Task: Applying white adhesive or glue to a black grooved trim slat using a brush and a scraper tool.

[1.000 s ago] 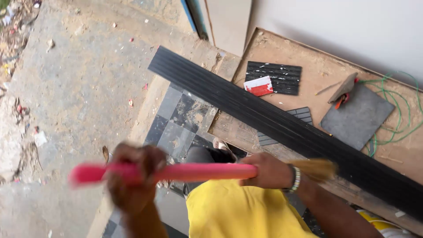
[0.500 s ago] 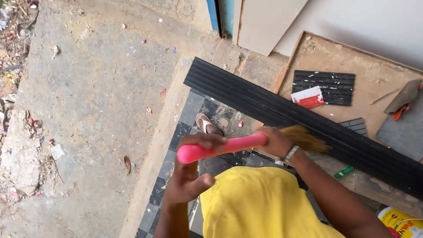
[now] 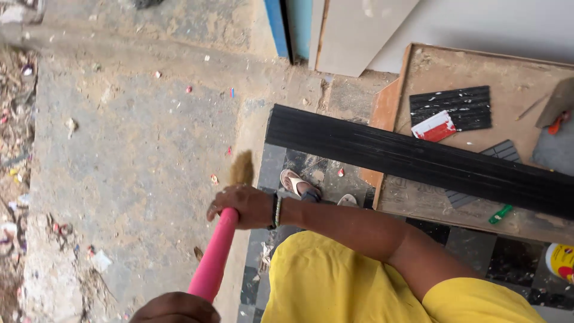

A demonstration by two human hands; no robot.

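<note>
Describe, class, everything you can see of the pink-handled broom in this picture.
The broom has a thick, smooth pink handle, plastic by its look, and a tuft of tan bristles that looks like straw or fibre. It slants from bottom centre up towards the concrete ground. The right hand grips the handle near the bristle end; the left hand holds its lower end at the frame's bottom edge. The bristles look blurred, above the edge of the dark tiled floor.

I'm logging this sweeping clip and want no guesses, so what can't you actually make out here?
All in the head view:
- Left hand: cut off by the bottom edge, so its grip on the pink broom handle is unclear.
- Broom bristles: motion-blurred, so contact with the concrete ground is uncertain.
- Sandalled foot: partly hidden behind the right hand and forearm.
- Yellow-labelled container: cut off by the right edge.
</note>
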